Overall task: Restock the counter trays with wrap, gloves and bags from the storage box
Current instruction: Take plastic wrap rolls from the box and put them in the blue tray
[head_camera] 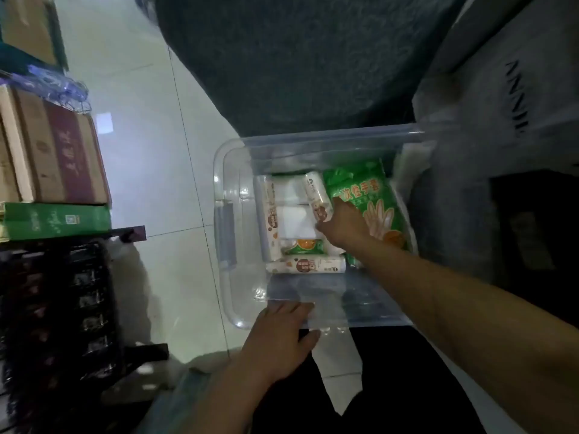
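**Container.** Clear plastic storage box, lid off, standing on the tiled floor in front of the person. No counter trays are in view.

**Item 1: rolls, three.** White printed sleeves; whether they are wrap or bags cannot be read. One roll lies in the middle just beside the glove packet, a second roll lies along the left wall, and a third roll lies crosswise at the near end. Judged light and firm on a core, with a slick sleeve likely to turn in a loose hold. Best taken round the middle of the barrel.

**Item 2: glove packet**. Green film bag with a hand outline printed on it, lying flat at the right. Judged very light, limp and slippery. It should be pinched at an edge or scooped from underneath.

**Item 3: flat white packs**, between the rolls. A small green pack lies below them. They look soft and flat; the contents cannot be told.

**Hands.** The right hand is down inside the box, on the glove packet, with its fingers at the near end of the middle roll. Whether they have closed on the roll cannot be told. The left hand lies on the box's near rim with its fingers fairly straight, steadying it.

**Surroundings.** Cardboard cartons are stacked at the left.
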`<state>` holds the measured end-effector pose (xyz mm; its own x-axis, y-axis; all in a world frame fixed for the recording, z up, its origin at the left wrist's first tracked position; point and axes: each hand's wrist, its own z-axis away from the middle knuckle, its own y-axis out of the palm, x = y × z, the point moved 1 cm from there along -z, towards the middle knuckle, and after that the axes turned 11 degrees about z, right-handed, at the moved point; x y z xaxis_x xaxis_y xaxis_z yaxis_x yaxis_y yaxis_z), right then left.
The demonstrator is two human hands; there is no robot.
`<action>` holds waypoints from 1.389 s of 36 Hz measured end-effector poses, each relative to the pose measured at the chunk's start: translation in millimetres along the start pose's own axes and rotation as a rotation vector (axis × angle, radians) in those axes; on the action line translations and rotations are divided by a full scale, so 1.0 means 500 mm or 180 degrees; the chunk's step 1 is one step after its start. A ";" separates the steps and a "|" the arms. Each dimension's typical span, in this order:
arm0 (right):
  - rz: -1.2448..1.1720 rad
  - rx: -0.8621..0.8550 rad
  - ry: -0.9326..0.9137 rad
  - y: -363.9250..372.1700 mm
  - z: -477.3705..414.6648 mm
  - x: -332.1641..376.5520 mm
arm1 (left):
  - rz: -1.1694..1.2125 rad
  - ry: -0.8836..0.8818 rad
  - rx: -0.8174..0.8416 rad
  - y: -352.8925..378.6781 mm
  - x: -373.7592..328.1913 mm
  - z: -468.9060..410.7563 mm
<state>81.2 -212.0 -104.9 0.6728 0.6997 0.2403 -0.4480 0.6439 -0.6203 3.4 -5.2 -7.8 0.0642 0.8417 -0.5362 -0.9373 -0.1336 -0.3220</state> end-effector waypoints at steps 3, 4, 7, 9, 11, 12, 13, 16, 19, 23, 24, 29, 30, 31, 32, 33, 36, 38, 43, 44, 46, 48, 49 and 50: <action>0.0089 -0.0091 0.0207 0.021 -0.046 0.024 | 0.0086 0.0097 -0.0079 0.004 0.023 -0.009; 0.0200 -0.0103 0.0278 0.029 -0.058 0.028 | 0.0112 0.0100 -0.0132 0.005 0.029 -0.012; 0.0578 -0.0315 0.0498 0.053 -0.089 0.039 | 0.0343 0.0041 -0.0278 -0.002 0.040 -0.019; 0.0782 -0.0420 0.0605 0.063 -0.100 0.049 | 0.0464 0.0005 -0.0342 -0.011 0.050 -0.025; 0.0876 -0.0424 0.0655 0.072 -0.106 0.053 | 0.0489 -0.0065 -0.0366 -0.020 0.056 -0.027; 0.0878 -0.0416 0.0660 0.077 -0.108 0.052 | 0.0468 -0.0095 -0.0375 -0.023 0.060 -0.028; 0.0833 -0.0394 0.0662 0.080 -0.109 0.049 | 0.0447 -0.0128 -0.0382 -0.027 0.062 -0.028; 0.0487 -0.0304 0.0601 0.081 -0.110 0.035 | 0.0454 -0.0143 -0.0398 -0.036 0.067 -0.020; -0.0057 -0.0219 0.0495 0.066 -0.089 0.022 | 0.0586 -0.0136 -0.0350 -0.042 0.062 -0.005; -0.0800 -0.0299 0.0264 0.045 -0.019 -0.009 | 0.0840 -0.0194 -0.0279 -0.048 0.046 0.015; -0.0994 -0.0311 0.0248 0.039 0.003 -0.021 | 0.0890 -0.0229 -0.0276 -0.050 0.041 0.018; -0.2214 -0.0279 0.0280 -0.013 0.121 -0.087 | 0.1210 -0.0228 -0.0345 -0.064 0.000 0.013; -0.2523 -0.0295 0.0287 -0.023 0.143 -0.103 | 0.1351 -0.0258 -0.0341 -0.069 -0.009 0.003; -0.2812 -0.0302 0.0290 -0.033 0.167 -0.118 | 0.1486 -0.0298 -0.0387 -0.073 -0.016 -0.011; -0.3054 -0.0308 0.0274 -0.043 0.190 -0.134 | 0.1628 -0.0349 -0.0498 -0.076 -0.022 -0.027; -0.3242 -0.0333 0.0245 -0.051 0.211 -0.149 | 0.1742 -0.0397 -0.0653 -0.080 -0.027 -0.045; -0.3542 -0.0464 0.0251 -0.062 0.255 -0.192 | 0.1924 -0.0539 -0.1201 -0.094 -0.030 -0.105; -0.3719 -0.0558 0.0310 -0.057 0.272 -0.215 | 0.2062 -0.0616 -0.1503 -0.105 -0.026 -0.147; -0.3954 -0.0754 0.0327 -0.041 0.303 -0.239 | 0.1784 -0.1007 -0.1853 -0.112 -0.009 -0.245; -0.3988 -0.0800 0.0323 -0.040 0.308 -0.240 | 0.1664 -0.1092 -0.1932 -0.111 -0.010 -0.259; -0.4061 -0.0869 0.0328 -0.039 0.314 -0.244 | 0.1637 -0.1211 -0.2107 -0.109 -0.009 -0.284; -0.4148 -0.0909 0.0304 -0.039 0.318 -0.247 | 0.1635 -0.1351 -0.2249 -0.107 -0.006 -0.310; -0.4171 -0.0921 0.0294 -0.040 0.319 -0.248 | 0.1566 -0.1481 -0.2302 -0.108 -0.004 -0.321; -0.4193 -0.0925 0.0290 -0.040 0.320 -0.250 | 0.1470 -0.1636 -0.2343 -0.109 -0.004 -0.332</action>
<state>-88.2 -262.8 -2.8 0.5437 -0.4122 0.7311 0.6873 0.7186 -0.1060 111.4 -86.5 -118.4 -0.5697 0.7262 -0.3848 -0.3773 -0.6471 -0.6625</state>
